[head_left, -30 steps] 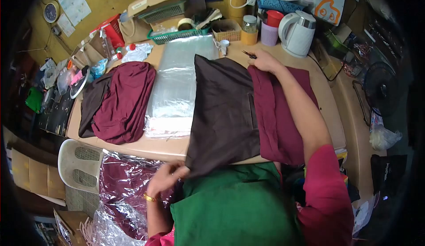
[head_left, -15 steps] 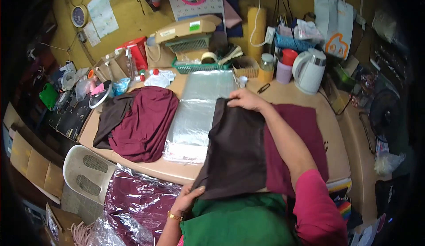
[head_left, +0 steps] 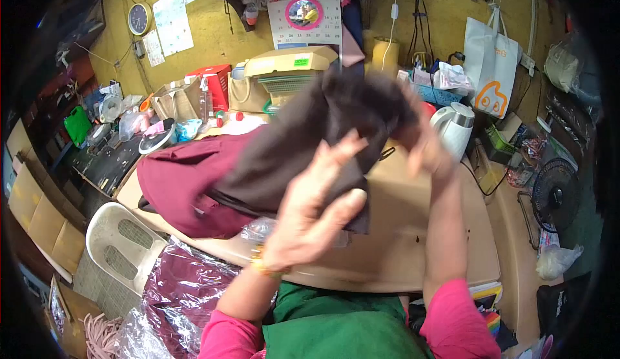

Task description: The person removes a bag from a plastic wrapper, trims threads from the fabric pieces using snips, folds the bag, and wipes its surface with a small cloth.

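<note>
A dark brown and maroon cloth (head_left: 290, 143) is lifted off the table and blurred by motion, its brown side sweeping up to the right. At its upper right edge, my right hand (head_left: 423, 143) grips the fabric, fingers smeared by movement. My left hand (head_left: 316, 210), with a gold band at the wrist, is in front of the brown part, thumb and fingers apart. Maroon fabric (head_left: 187, 178) spreads at the left of the table; where the lifted cloth ends and the pile begins, I cannot tell. Clear plastic (head_left: 258, 230) peeks out below the cloth, mostly hidden.
The tan table (head_left: 413, 249) carries a white kettle (head_left: 452, 126) at the back right and a basket (head_left: 290, 88) at the back. A white plastic chair (head_left: 123, 243) stands left, beside plastic-wrapped maroon fabric (head_left: 187, 288). A black fan (head_left: 555, 191) is far right.
The cloth has gone from lying flat before me to being lifted and swung up leftward over the plastic. My left hand has risen from its near corner and opened. The view has shifted slightly.
</note>
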`<state>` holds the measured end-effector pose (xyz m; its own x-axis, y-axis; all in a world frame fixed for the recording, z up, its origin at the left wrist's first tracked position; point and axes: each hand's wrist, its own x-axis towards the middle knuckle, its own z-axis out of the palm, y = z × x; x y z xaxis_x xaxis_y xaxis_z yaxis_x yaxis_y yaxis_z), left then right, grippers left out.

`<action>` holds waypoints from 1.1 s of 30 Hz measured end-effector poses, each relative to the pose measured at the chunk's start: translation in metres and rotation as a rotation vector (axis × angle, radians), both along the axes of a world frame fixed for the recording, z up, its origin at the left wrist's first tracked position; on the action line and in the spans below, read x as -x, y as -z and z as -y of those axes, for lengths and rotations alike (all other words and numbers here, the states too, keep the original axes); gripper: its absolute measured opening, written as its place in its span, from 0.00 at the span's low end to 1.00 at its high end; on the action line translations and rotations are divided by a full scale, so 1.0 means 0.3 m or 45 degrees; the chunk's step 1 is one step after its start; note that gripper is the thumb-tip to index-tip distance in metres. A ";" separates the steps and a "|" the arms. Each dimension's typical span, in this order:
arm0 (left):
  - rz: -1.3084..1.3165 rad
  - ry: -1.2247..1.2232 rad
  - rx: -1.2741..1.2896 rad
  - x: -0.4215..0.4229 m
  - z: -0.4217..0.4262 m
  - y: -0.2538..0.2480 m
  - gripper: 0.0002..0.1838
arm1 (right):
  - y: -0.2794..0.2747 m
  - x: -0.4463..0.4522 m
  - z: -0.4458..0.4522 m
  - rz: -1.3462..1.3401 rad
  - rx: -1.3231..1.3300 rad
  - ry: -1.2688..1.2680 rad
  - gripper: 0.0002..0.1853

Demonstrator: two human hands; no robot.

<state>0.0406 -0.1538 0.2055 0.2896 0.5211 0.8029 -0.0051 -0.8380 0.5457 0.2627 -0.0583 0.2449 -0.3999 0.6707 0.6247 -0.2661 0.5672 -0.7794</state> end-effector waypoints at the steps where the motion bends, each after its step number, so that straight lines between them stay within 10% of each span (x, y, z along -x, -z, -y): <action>1: -0.187 -0.200 -0.021 -0.048 -0.011 0.011 0.23 | 0.125 0.008 0.042 0.137 0.110 0.012 0.41; 2: -0.173 0.014 0.443 -0.080 -0.020 0.096 0.22 | 0.253 0.005 0.064 0.228 0.200 0.010 0.46; 4: -0.321 0.217 0.831 -0.084 0.004 0.224 0.21 | 0.556 -0.051 0.019 0.134 0.306 0.047 0.24; 8: -0.484 -0.157 0.397 0.055 0.153 0.134 0.10 | 0.854 -0.148 0.072 -0.224 0.772 0.192 0.12; 10: -0.243 -0.373 0.125 0.135 0.232 0.056 0.07 | 0.860 -0.142 0.101 -0.315 0.883 0.240 0.13; 12: 0.209 -1.279 -0.677 0.220 0.302 0.001 0.07 | 0.897 -0.154 0.102 -0.404 0.974 0.263 0.14; 33: 0.309 -1.040 -1.033 0.305 0.403 -0.068 0.09 | 0.862 -0.133 0.120 -0.418 1.053 0.296 0.21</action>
<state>-0.0509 -0.2747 0.2260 -0.1002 -0.2078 0.9730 0.6640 -0.7423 -0.0902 0.3024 -0.0943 -0.0136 -0.0863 0.9958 -0.0312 -0.4948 -0.0700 -0.8662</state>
